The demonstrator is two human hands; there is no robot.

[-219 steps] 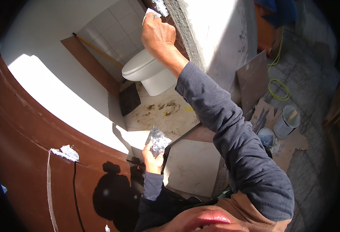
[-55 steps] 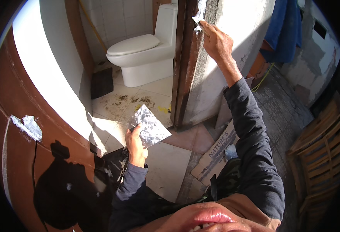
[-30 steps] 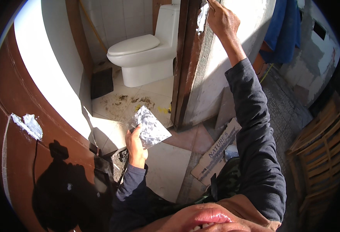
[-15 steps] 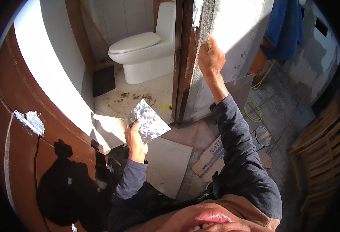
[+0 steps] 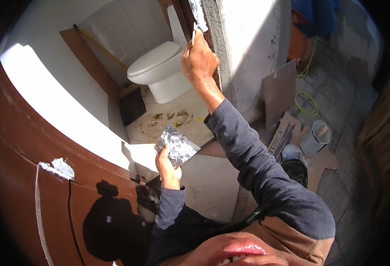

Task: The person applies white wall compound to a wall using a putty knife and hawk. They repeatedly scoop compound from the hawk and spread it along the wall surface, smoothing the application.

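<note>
My left hand [image 5: 169, 170] grips a thin square plate [image 5: 182, 148] smeared with white and grey filler, held out over the doorway floor. Up at the doorway's edge, my right hand [image 5: 200, 62] pinches a small flat tool, apparently a putty knife [image 5: 194, 33]. Its tip is at a patch of white filler [image 5: 198, 12] on the brown door frame [image 5: 210, 39]. The fingers hide most of the tool, so its full shape does not show.
Beyond the doorway stands a white toilet [image 5: 164, 76] beside a dark mat [image 5: 133, 107]. A brown door [image 5: 15, 128] with a filler patch [image 5: 62, 169] is on the left. At right are a paint can [image 5: 312, 142], a leaning panel [image 5: 280, 94] and a yellow-green hose [image 5: 309, 111].
My right hand has shifted left, bringing the tool from the rough wall edge to the filler on the frame. The whole view has turned; my left hand still holds the plate.
</note>
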